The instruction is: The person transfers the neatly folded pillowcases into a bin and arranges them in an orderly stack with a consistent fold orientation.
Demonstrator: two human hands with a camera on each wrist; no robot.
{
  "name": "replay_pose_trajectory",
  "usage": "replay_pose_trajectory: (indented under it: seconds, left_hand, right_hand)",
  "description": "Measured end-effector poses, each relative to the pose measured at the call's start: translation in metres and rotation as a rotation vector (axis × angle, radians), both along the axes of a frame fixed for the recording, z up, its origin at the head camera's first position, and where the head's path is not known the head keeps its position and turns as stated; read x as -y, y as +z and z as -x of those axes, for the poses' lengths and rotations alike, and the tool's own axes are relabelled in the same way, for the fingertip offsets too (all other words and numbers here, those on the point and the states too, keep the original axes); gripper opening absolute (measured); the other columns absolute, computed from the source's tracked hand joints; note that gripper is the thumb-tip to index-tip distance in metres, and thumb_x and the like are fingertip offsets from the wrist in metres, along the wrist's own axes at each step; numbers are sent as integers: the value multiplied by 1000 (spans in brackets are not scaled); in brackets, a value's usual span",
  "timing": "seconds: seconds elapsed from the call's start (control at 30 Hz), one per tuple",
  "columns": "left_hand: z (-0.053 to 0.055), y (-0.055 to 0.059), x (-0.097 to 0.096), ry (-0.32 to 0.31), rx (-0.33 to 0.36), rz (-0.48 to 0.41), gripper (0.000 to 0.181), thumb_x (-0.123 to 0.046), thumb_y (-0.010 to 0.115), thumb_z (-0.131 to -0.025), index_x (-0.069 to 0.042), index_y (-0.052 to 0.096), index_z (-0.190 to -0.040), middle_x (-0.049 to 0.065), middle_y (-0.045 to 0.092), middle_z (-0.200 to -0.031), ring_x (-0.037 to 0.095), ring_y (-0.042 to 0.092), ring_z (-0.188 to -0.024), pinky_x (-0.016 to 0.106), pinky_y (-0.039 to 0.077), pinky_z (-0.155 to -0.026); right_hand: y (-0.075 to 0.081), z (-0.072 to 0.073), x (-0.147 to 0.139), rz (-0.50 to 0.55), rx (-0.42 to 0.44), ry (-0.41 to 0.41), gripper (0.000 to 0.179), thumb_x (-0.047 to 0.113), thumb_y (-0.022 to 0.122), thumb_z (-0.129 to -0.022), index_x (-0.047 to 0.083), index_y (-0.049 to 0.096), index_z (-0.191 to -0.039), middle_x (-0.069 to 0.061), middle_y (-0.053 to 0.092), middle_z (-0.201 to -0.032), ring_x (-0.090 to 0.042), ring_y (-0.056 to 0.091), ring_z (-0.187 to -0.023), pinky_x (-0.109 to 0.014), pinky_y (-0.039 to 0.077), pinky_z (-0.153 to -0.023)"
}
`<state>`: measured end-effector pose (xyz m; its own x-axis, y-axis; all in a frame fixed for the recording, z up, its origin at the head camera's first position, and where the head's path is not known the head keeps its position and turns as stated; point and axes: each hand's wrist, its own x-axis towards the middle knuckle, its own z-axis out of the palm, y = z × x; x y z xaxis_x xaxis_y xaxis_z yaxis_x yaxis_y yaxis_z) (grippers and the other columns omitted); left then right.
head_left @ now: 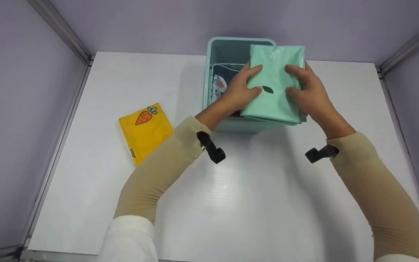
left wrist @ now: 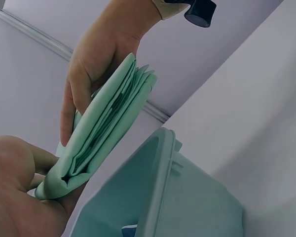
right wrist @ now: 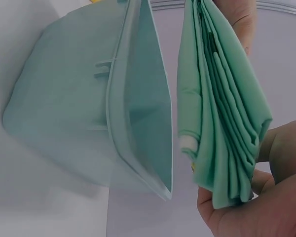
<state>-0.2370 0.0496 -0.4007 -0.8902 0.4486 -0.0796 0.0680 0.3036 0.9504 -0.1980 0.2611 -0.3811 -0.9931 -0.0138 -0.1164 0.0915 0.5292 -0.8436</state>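
Both hands hold a folded mint-green sheet (head_left: pixel 275 80) of thin, slightly glossy material, with a dark leaf mark and pale lettering on top. The left hand (head_left: pixel 240 89) pinches its left edge, thumb above and fingers beneath. On the opposite edge, the right hand (head_left: pixel 309 87) grips it the same way. Many stacked layers show along the side of the folded sheet (right wrist: pixel 227 108) in the right wrist view. It hangs over the right part of a pale teal bin (head_left: pixel 210 72), apart from the rim. Inside the bin lies a dark folded item (head_left: pixel 227 74) with a white cartoon animal.
A folded yellow cloth (head_left: pixel 147 133) with a carrot print lies on the white table (head_left: pixel 224 203), left of the bin and partly behind the left forearm. Lilac walls (head_left: pixel 151 25) enclose the table at the back and both sides.
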Motion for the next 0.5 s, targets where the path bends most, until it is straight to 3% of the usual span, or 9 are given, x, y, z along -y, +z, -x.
replay_pose_trajectory:
  seconds: [0.37, 0.5]
  left_hand:
    - [2, -4, 11, 30, -27, 5, 61, -6, 61, -101, -12, 38, -158, 8, 9, -171, 15, 13, -155, 19, 29, -113]
    - [4, -5, 16, 44, -32, 56, 62, -9, 62, -101, -15, 38, -158, 7, 9, -171, 18, 10, -156, 41, 6, -125]
  right_hand:
    - [-4, 8, 13, -19, -13, 16, 62, 0, 52, -98, 16, 41, -157, 2, 8, -171, -28, 26, -150, -58, 34, -113]
    - [-3, 12, 18, -34, -9, 26, 62, -1, 53, -98, 16, 41, -157, 0, 8, -171, -29, 27, -150, -58, 35, -114]
